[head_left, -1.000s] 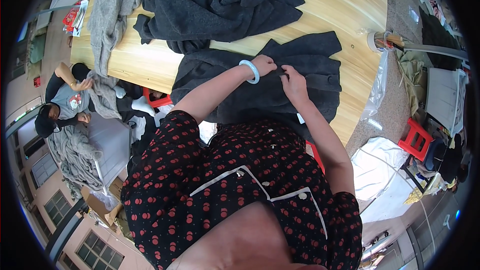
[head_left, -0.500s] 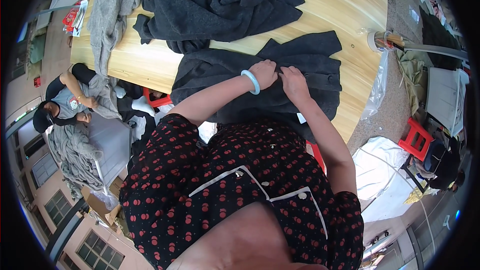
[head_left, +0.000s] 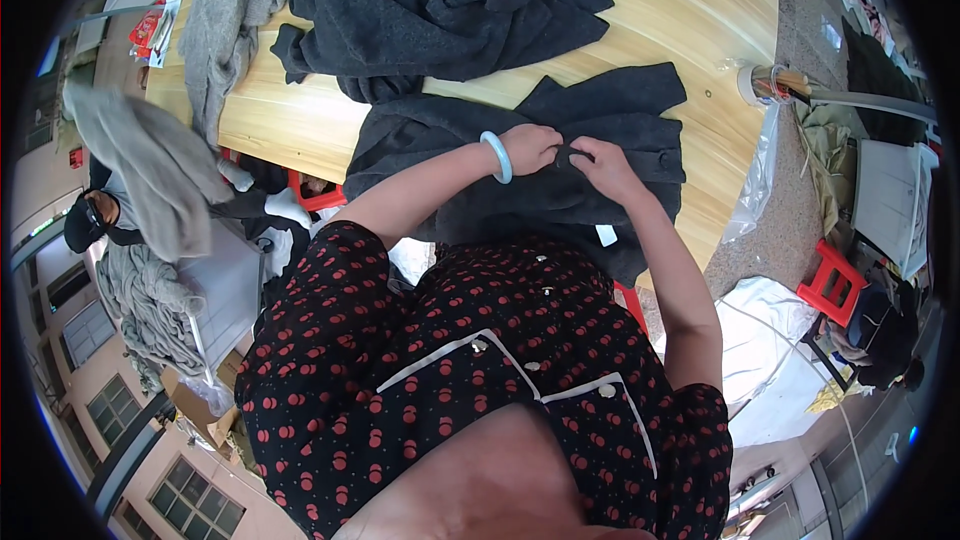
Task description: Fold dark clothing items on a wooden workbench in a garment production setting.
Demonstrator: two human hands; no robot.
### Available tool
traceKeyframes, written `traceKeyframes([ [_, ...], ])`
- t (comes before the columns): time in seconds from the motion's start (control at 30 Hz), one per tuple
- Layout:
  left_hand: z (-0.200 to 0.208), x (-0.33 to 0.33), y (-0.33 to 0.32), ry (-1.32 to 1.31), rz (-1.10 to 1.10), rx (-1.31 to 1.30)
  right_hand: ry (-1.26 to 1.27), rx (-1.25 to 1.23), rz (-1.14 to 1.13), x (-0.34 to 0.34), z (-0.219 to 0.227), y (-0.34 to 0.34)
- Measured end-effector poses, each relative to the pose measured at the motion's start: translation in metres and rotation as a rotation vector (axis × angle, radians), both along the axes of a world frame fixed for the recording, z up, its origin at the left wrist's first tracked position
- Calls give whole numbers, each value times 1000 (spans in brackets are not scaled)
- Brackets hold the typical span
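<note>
A dark grey knitted cardigan [head_left: 470, 125] lies on the wooden table [head_left: 700, 0] in front of me, with a button visible near its right end. Both hands are at its front edge. My left hand [head_left: 533, 150], with a pale blue bangle above it, has its fingers curled closed on the cardigan's edge. Close beside it, my right hand [head_left: 606, 168] pinches the knit with thumb and fingertips. A small dark bit of the edge shows between the two hands. A white label [head_left: 606, 235] shows on the cardigan's near side.
Beyond lies a heap of dark grey knitwear [head_left: 430, 10], with a light grey knit [head_left: 215, 40] hanging over the table's left edge. A tub of sticks [head_left: 762, 85] stands at the right edge. On the left a seated co-worker handles a grey garment [head_left: 150, 170]; a red stool [head_left: 832, 283] is at right.
My right hand has shifted slightly right and turned, opening a small gap from the left. The white label shows more. The co-worker has swung a grey garment up.
</note>
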State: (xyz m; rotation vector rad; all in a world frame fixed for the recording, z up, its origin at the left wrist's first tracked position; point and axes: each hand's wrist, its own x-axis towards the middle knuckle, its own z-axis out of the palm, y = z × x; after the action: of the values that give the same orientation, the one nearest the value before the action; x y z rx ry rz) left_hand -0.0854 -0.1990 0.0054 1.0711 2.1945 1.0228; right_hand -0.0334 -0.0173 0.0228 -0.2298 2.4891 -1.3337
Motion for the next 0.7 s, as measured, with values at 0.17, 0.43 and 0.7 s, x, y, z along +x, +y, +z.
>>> traceKeyframes([
  [0.17, 5, -20, -2, -236, -119, -147, -492, -222, -81, -14, -4, 3],
  [0.43, 23, -46, -103, -124, 416, -99, -16, 180, -11, -26, -3, -25],
  [0.7, 16, -12, -135, 241, 446, -207, 351, 178, 290, -18, 16, -93],
])
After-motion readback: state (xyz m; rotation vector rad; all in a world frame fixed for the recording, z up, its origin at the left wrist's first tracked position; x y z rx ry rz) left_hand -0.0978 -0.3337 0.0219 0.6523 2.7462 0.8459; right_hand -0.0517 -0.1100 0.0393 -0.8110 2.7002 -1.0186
